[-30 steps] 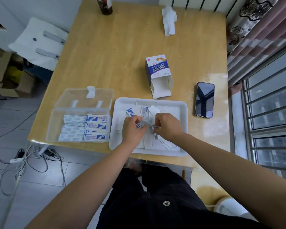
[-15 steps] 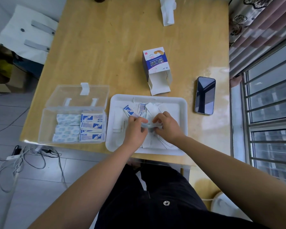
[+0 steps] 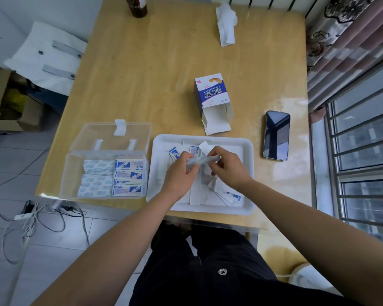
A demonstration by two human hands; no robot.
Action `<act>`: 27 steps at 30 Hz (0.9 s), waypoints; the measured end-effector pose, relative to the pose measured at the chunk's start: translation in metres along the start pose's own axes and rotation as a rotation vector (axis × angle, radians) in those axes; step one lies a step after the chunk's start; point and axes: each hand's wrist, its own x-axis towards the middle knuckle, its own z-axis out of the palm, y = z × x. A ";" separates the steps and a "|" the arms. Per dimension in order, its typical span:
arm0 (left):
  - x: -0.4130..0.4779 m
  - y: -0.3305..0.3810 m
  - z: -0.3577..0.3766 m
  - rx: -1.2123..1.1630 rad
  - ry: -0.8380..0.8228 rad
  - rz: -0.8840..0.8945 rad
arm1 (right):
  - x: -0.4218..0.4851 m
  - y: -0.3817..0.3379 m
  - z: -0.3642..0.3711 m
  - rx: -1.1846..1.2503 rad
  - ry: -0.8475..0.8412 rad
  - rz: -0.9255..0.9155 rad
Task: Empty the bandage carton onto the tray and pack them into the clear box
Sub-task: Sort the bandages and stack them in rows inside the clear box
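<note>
We hold bandages [image 3: 205,160] over the tray [image 3: 249,149].
Our left hand [image 3: 179,172] and right hand [image 3: 229,168] pinch them; clear box [image 3: 106,173] at nine o'clock.

- The bottle [image 3: 138,7] is cut off by the top edge; only its lower part shows.
- The bundle [image 3: 205,160], pinched between the left hand [image 3: 178,173] and the right hand [image 3: 228,168], is blurred; its count cannot be told.
- The fingers [image 3: 216,151] curl round the bundle, so most tips are hidden.
- Both hands cover the middle of the tray [image 3: 248,151]; the loose bandages [image 3: 232,196] beneath show only in part.
- In the box [image 3: 111,133], the top packs probably hide lower layers.
- The small print on the carton [image 3: 210,91] is too small to read.
</note>
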 end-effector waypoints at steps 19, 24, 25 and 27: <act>-0.011 0.013 -0.037 -0.618 0.221 -0.195 | 0.018 -0.060 0.034 0.630 0.049 0.238; -0.016 0.020 -0.044 -0.697 0.196 -0.153 | 0.021 -0.071 0.049 0.581 0.098 0.229; -0.015 0.016 -0.046 -0.682 0.192 -0.153 | 0.021 -0.072 0.050 0.577 0.103 0.230; -0.015 0.008 -0.052 -0.634 0.184 -0.172 | 0.021 -0.074 0.051 0.581 0.085 0.227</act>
